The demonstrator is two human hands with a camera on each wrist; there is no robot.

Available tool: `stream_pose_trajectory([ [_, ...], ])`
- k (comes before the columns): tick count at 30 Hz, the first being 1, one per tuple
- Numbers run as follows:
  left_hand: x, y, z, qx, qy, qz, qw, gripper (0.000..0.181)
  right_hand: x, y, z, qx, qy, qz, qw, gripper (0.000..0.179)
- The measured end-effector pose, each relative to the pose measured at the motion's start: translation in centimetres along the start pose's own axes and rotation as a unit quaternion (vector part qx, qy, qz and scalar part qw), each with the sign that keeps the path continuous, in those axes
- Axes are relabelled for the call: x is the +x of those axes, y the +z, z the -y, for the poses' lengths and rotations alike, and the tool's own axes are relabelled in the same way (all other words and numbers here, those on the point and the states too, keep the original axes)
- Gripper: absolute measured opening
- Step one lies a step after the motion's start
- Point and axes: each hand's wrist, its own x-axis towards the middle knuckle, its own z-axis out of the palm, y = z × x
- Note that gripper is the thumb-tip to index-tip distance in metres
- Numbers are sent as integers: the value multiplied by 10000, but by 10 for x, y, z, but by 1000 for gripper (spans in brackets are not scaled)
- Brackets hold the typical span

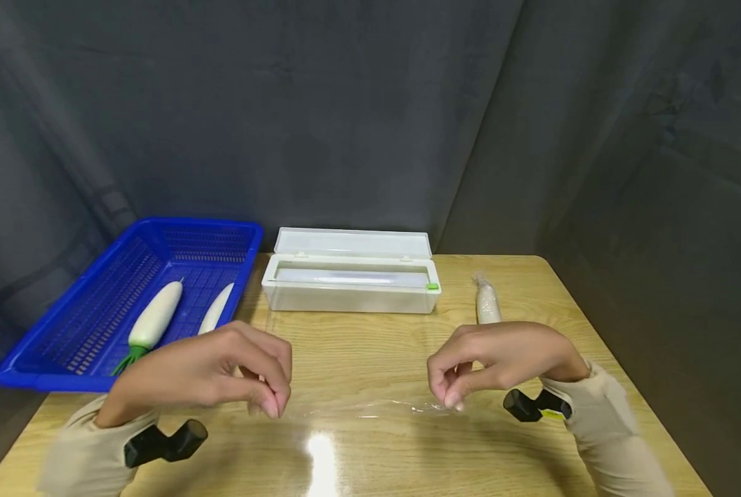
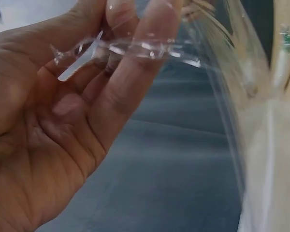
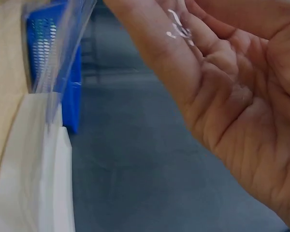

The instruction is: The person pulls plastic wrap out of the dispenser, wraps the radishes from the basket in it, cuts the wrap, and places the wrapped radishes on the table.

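A: Clear plastic film (image 1: pixel 395 407) stretches over the table (image 1: pixel 532 279) between your left grip (image 1: pixel 212 369) and your right grip (image 1: pixel 507 355). Each grip pinches the near edge, which shows wrinkles where you hold it. What could spoil this for you?

B: Uneven tension, most likely. Should you pull harder on one side, the thin sheet could skew or tear at a wrinkled corner. Let its middle sag, and it might cling to itself or to the table. It appears to run back to the white box (image 1: pixel 352 300), lid (image 1: pixel 353 241) up, so a hard tug could drag that box toward you.

A: The wrapped radish (image 1: pixel 487 304) lies near your right grip; a careless sweep might roll it.

B: And around you?

A: Pale wood grain, with a bright glare at the table's near side. To your left, a blue basket (image 1: pixel 54 382) holds two white radishes (image 1: pixel 156 314), one partly out of sight. A dark grey curtain (image 1: pixel 283 124) hangs behind, with more dark cloth (image 1: pixel 668 262) to your right.
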Motion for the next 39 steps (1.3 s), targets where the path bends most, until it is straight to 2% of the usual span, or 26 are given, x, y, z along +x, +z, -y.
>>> stream_pose_trajectory([
  [3,0,8,7,-397,-307,205,9985,17,7,4,-8,248,34,404,9989,8],
  [7,-3,19,18,-860,-644,419,9933,12,14,10,-18,317,84,767,9965,9],
  [10,-6,26,27,-947,-799,531,9909,10,19,14,-27,387,154,965,9945,11],
  [13,-10,35,36,-969,-997,638,9882,11,25,21,-42,774,286,1276,9884,14],
  [18,-15,50,50,-1446,-1727,694,9718,10,37,36,-71,1558,697,1668,9711,12],
  [20,-16,55,56,-1503,-1910,739,9672,11,39,39,-79,1661,806,1687,9682,10],
  [24,-19,60,65,-1139,-1923,1015,9694,11,41,45,-88,1615,1125,1672,9661,7],
  [27,-21,65,70,-900,-1945,1182,9696,8,44,52,-89,1503,1556,1559,9638,5],
  [33,-23,75,82,-292,-1771,1357,9744,7,49,66,-82,274,2244,1298,9654,12],
  [34,-22,77,83,-157,-1811,1376,9737,7,50,68,-81,50,2303,1272,9648,14],
  [36,-22,81,85,37,-2009,1413,9694,6,51,70,-80,-77,2482,1199,9612,17],
  [39,-22,88,85,366,-2499,1421,9571,6,53,74,-78,-118,2749,1128,9548,13],
])
